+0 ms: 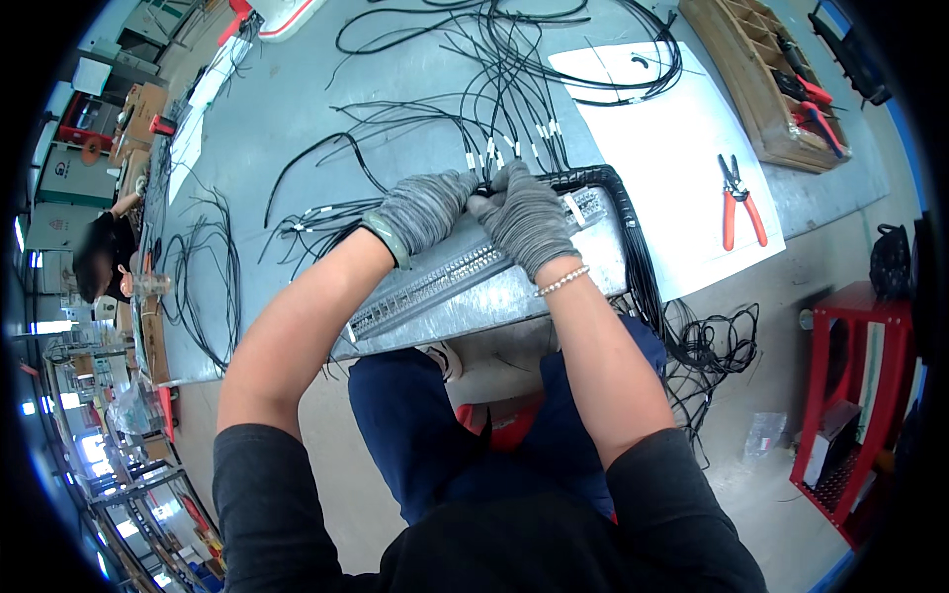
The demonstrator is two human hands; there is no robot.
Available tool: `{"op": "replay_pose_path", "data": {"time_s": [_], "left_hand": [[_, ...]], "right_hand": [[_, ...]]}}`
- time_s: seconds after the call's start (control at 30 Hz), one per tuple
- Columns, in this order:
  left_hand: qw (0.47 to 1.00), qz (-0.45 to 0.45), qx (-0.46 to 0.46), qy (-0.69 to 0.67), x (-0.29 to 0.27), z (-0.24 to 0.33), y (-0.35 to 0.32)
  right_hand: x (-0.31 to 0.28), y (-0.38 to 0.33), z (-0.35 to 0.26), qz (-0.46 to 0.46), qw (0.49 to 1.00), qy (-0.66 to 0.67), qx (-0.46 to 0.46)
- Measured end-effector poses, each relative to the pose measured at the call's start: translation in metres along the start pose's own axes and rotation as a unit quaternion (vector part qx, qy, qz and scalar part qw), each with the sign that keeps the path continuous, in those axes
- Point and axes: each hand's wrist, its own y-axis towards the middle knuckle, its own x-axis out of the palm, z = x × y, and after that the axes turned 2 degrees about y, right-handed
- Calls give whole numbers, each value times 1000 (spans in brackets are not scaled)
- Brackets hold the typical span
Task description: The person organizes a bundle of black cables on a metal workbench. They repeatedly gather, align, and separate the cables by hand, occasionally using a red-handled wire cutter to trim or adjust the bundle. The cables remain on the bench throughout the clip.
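Observation:
My left hand (423, 211) and my right hand (526, 221), both in grey knit gloves, meet near the middle of the bench. The fingers of both are closed on a bundle of thin black cables; the exact grip is hidden by the gloves. White-labelled cable ends (491, 155) fan out beyond my fingertips. To the right, the thick wrapped cable harness (615, 190) bends and drops over the bench's near edge. Under my wrists lies a long grey slotted strip (427, 289), set at a slant. Another group of labelled cables (314, 219) lies beside my left hand.
Red-handled wire strippers (736, 203) rest on white paper (682, 252) at the right. A wooden tray (756, 94) of tools stands behind them. Loose cables (213, 272) lie at left, and more (717, 341) hang below the bench. A red shelf (855, 395) stands at right; another person (107, 247) sits far left.

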Motion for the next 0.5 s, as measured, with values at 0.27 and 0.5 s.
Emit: {"op": "replay_pose_path", "data": {"time_s": [0.27, 0.5], "left_hand": [[996, 30, 2, 85, -10, 11, -2], [995, -49, -78, -22, -27, 15, 12]], "right_hand": [[25, 8, 5, 58, 990, 121, 38], [23, 9, 18, 115, 985, 132, -1]]}}
